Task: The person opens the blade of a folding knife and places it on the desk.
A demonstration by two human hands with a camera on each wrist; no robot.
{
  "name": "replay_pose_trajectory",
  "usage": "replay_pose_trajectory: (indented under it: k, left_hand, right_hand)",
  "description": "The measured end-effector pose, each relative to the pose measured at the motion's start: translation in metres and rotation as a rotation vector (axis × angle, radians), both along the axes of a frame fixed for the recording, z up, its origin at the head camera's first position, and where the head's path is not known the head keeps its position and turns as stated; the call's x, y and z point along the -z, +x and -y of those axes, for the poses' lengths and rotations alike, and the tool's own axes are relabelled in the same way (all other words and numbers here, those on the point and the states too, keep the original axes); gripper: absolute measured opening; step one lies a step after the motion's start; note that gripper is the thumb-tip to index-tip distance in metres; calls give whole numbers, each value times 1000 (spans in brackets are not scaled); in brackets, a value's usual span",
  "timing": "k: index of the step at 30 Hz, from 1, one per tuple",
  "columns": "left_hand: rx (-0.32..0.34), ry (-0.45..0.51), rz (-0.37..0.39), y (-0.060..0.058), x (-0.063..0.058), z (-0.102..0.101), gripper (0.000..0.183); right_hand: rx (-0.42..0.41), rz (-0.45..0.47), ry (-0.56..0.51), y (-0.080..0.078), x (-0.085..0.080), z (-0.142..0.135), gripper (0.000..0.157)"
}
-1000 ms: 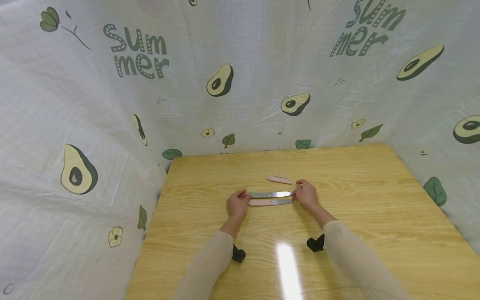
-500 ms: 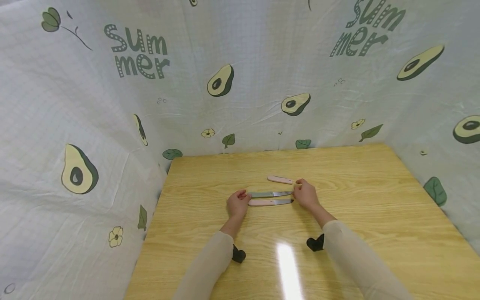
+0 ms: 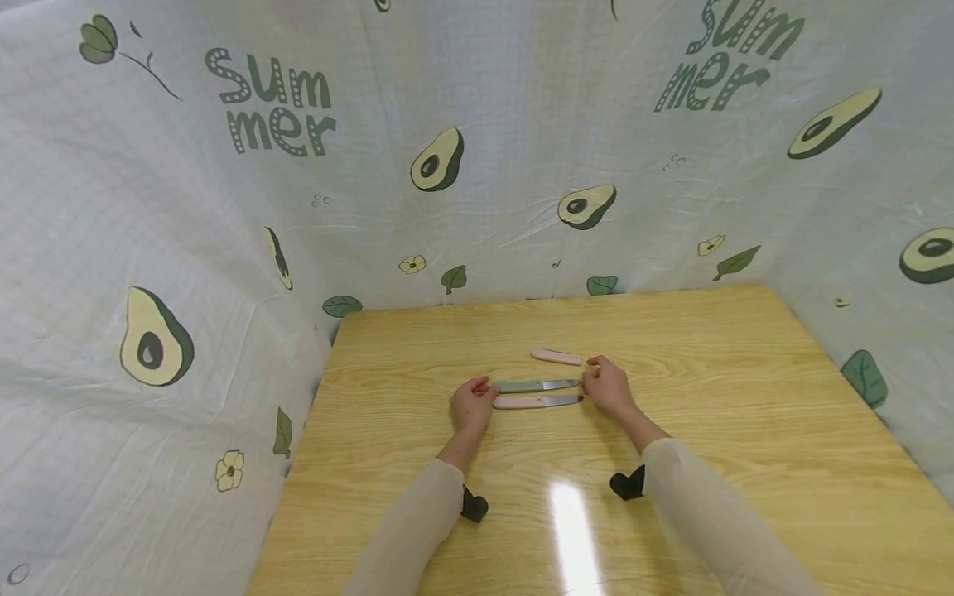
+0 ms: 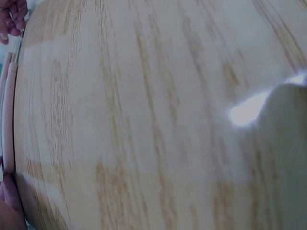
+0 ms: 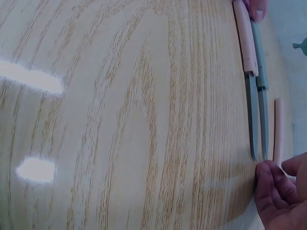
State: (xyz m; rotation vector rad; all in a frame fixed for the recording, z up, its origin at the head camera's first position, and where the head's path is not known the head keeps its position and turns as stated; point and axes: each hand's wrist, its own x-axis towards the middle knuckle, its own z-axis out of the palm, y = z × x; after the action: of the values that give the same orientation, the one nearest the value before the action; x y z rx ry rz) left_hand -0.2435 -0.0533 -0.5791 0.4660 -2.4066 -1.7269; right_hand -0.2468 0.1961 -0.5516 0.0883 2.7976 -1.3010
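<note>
Two opened folding knives lie side by side on the wooden table, blades pointing right: a green-handled folding knife [image 3: 522, 386] behind and a pink-handled folding knife [image 3: 522, 402] in front. My left hand [image 3: 473, 403] touches the handle ends with its fingertips. By the blade tips is my right hand [image 3: 607, 386], its loosely bent fingertips right at the green knife's tip. The right wrist view shows both blades [image 5: 253, 117] almost level at their tips, just above the right fingers [image 5: 271, 184]. Behind them rests a folded pink knife [image 3: 556, 357].
The wooden table [image 3: 417, 339] carries a bright light reflection [image 3: 574, 538] near the front. A white curtain [image 3: 507, 248] printed with avocados and leaves surrounds its back and sides. Black wrist mounts [image 3: 474, 505] stick out below the sleeves.
The green knife has slid very slightly left, and its blade has lost the bright glint. My right fingertips have shifted a little left with it. The left hand stays in place.
</note>
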Motion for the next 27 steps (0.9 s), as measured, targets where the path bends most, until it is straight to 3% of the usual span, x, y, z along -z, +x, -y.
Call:
replay_pose_trajectory:
  k: [14,20,27]
  left_hand:
    - [10,-18,-1,0,-2,1,29]
    - [20,-125,26,-6,-7,1,38]
    - [175,-127,61,-26,-19,-4,53]
  right_hand:
    - [16,-25,30,-2,3,2,40]
    - [70,-27,16,-4,6,3,40]
    - [155,5,-78,-10,4,10,42]
